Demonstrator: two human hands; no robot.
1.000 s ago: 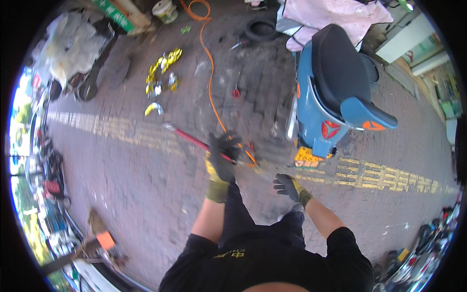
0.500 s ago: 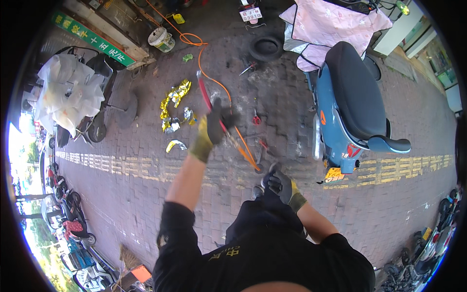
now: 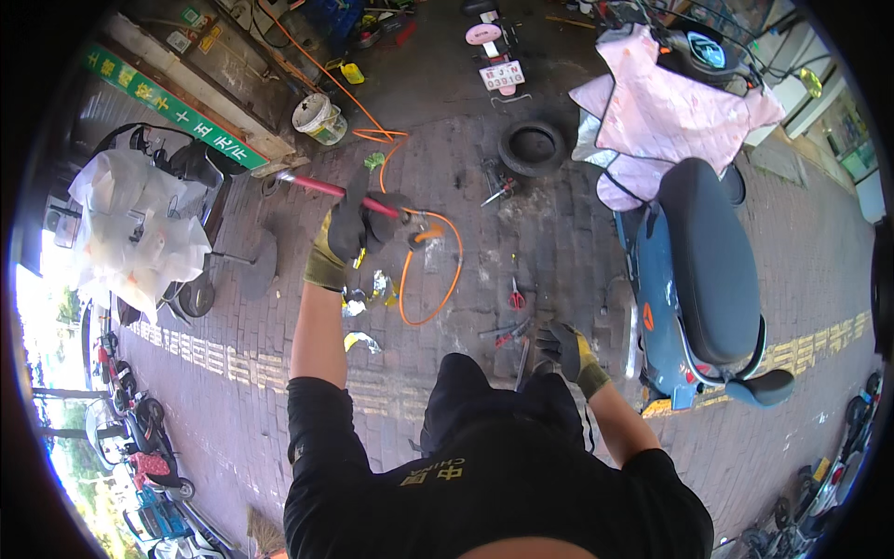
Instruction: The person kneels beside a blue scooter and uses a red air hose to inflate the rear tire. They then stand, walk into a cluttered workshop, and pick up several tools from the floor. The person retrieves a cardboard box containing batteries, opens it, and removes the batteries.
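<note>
I saw left hand (image 3: 346, 226) gripping red rod (image 3: 317, 184) | right hand (image 3: 570, 352) hung loosely open near red scissors (image 3: 518, 299) | orange hose (image 3: 461, 250) lay looped

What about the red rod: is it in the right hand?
No, the left hand grips the red rod, well apart from the right hand.
</note>
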